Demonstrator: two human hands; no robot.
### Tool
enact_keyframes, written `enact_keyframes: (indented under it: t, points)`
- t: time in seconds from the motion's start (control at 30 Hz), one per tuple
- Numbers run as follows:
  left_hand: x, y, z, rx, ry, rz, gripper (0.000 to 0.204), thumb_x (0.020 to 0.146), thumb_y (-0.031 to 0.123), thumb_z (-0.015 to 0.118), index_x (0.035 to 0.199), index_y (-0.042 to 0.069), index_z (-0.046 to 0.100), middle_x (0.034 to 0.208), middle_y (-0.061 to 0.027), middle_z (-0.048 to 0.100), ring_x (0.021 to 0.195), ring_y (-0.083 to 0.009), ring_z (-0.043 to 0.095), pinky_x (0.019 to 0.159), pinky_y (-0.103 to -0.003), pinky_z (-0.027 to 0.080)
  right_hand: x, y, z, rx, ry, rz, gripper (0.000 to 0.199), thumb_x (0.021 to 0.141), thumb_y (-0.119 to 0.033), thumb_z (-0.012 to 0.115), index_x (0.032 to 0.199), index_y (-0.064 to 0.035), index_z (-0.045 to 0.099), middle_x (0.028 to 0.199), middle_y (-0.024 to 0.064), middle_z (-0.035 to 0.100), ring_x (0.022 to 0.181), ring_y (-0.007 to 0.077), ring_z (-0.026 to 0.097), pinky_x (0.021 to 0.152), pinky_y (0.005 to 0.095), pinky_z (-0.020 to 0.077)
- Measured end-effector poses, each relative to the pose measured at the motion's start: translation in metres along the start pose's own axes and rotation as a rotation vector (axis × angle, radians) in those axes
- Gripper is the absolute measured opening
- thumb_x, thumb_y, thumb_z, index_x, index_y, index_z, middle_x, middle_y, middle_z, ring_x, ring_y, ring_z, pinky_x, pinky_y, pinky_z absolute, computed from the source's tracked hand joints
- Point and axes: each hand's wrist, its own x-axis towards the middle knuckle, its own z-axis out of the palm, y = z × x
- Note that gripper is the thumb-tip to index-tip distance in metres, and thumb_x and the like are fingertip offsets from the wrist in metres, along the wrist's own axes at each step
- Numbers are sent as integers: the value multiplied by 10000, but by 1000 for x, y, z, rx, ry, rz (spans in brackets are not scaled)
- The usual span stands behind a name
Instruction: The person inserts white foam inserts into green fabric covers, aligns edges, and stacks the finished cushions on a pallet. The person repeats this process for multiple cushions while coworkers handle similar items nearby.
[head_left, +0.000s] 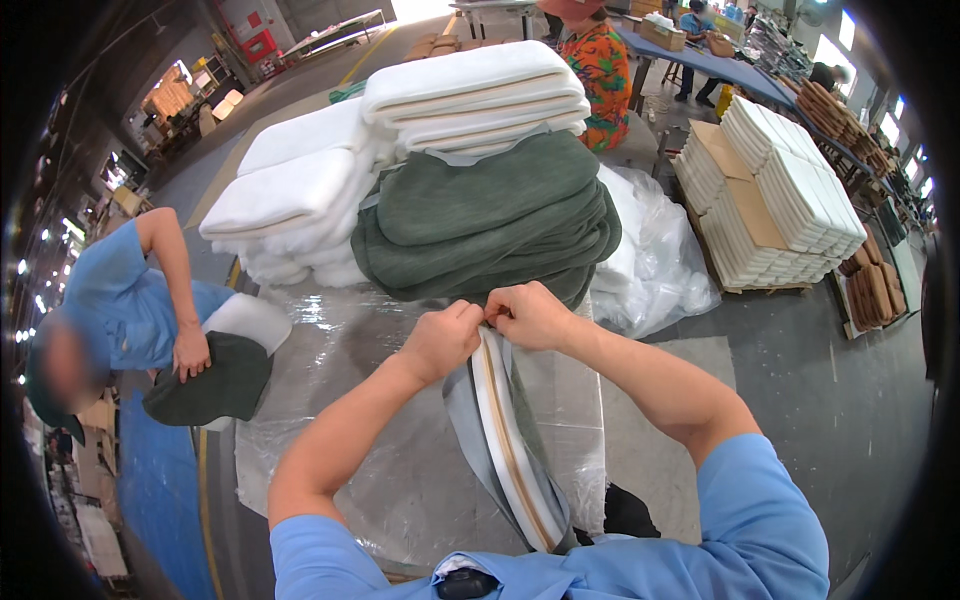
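Our left hand (446, 338) and right hand (530, 315), equally near, have their fingers closed on the cover (461, 400) at the far end of the pad (508, 440), whose long axis runs from our fingertips over the table (330, 340) back toward our body.

The table (575, 410) is covered with clear film (405, 450). White pads (285, 195) are stacked at the rear left. Green covers (490, 205) are stacked at the rear center, beside the white pads.
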Motion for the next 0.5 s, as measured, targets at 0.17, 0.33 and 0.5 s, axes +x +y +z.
enact_keyframes:
  t: [0.17, 0.33, 0.5]
  points:
    - [4, 2, 6, -458, 11, -441, 110, 877, 66, 676, 968, 4, 667, 834, -155, 691, 720, -322, 672, 656, -406, 532, -1, -1, 1, 16, 17, 39, 145, 903, -124, 673, 969, -42, 773, 897, 142, 783, 852, 331, 755, 807, 429, 586]
    - [5, -10, -1, -454, -12, -376, 91, 927, 45, 664, 1004, 19, 705, 896, -142, 718, 755, -284, 694, 658, -366, 544, 8, -3, -8, 28, -8, 37, 145, 916, -131, 690, 985, -40, 780, 897, 138, 787, 843, 302, 761, 792, 411, 587]
    - [0, -6, -4, -27, 16, 82, 93, 939, 74, 671, 1021, 32, 677, 927, -132, 677, 808, -317, 708, 715, -421, 581, 4, 4, -8, 27, -12, 55, 126, 942, -127, 707, 994, -36, 777, 903, 114, 798, 824, 250, 767, 772, 372, 588]
